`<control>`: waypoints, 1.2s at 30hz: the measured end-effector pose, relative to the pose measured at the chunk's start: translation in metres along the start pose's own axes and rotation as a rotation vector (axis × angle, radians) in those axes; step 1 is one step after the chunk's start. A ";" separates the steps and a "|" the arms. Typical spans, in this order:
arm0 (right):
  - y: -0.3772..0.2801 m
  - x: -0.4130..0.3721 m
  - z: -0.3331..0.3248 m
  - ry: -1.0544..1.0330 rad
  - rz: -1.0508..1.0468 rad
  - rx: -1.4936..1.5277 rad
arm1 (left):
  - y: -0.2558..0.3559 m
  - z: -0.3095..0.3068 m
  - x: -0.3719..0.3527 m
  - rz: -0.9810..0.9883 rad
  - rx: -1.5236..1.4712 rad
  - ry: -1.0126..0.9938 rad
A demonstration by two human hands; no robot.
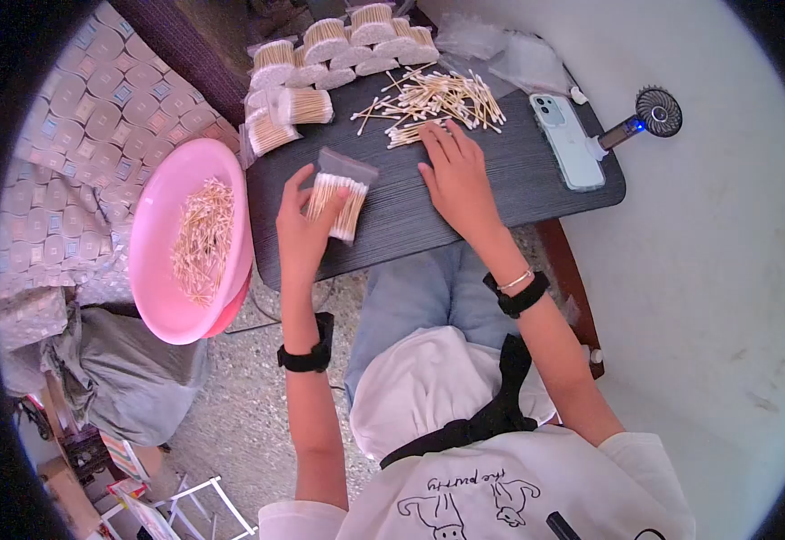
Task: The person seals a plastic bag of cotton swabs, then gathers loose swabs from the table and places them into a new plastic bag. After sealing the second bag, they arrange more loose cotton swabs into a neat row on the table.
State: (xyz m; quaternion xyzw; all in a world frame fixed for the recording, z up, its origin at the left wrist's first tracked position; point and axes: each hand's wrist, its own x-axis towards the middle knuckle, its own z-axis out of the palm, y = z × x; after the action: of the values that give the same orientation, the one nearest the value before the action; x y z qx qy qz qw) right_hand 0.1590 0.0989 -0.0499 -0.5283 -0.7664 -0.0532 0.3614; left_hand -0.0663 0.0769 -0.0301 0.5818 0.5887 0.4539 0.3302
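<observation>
My left hand (301,225) grips a small clear zip bag of cotton swabs (350,205) near the table's front edge, thumb across its front. The swabs inside stand side by side with white tips at both ends. My right hand (461,180) lies palm down on the dark table (392,202), fingers stretched out. Its fingertips touch a few loose cotton swabs (406,135) at the near edge of a scattered pile of cotton swabs (451,94). What lies under the right palm is hidden.
Filled swab bags (325,40) are stacked at the back left. Empty clear bags (527,58) lie at the back right. A phone (568,144) and a small fan (658,112) are at the right edge. A pink basin (154,270) with many swabs stands left.
</observation>
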 end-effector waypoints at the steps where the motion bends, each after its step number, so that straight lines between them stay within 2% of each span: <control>1: -0.001 0.002 0.004 -0.003 0.000 -0.009 | -0.001 -0.006 0.004 -0.030 0.034 -0.045; 5: -0.001 0.009 0.011 -0.110 0.015 -0.099 | -0.009 -0.009 0.017 -0.024 0.084 -0.067; 8: 0.001 0.010 0.015 -0.075 0.014 -0.117 | 0.007 -0.006 0.017 0.284 0.463 0.003; 11: 0.004 0.011 0.015 -0.011 -0.052 -0.147 | 0.033 0.009 0.013 0.495 0.540 0.152; 14: 0.007 0.012 0.019 0.012 -0.051 -0.108 | 0.045 0.035 0.005 0.619 0.487 0.132; 17: 0.006 0.010 0.016 -0.048 -0.016 -0.059 | 0.045 0.062 -0.002 0.619 0.440 0.031; 18: 0.007 0.007 0.016 -0.061 -0.028 -0.064 | 0.044 0.069 -0.005 0.559 0.415 -0.036; 21: 0.007 -0.006 0.008 -0.104 -0.048 -0.080 | 0.037 0.089 -0.015 0.579 0.470 0.016; 26: 0.001 -0.029 -0.020 -0.207 -0.017 -0.025 | 0.023 0.104 -0.027 0.585 0.546 -0.070; 29: 0.002 -0.029 -0.027 -0.239 0.058 0.209 | 0.021 0.108 -0.030 0.573 0.540 -0.108; 36: -0.006 -0.029 -0.031 -0.209 0.091 0.388 | 0.020 0.106 -0.030 0.601 0.495 -0.179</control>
State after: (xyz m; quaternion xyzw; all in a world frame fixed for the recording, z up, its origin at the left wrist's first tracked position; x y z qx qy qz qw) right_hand 0.1743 0.0590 -0.0430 -0.4856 -0.7710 0.1666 0.3767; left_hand 0.0416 0.0614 -0.0549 0.8272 0.4528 0.3222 0.0826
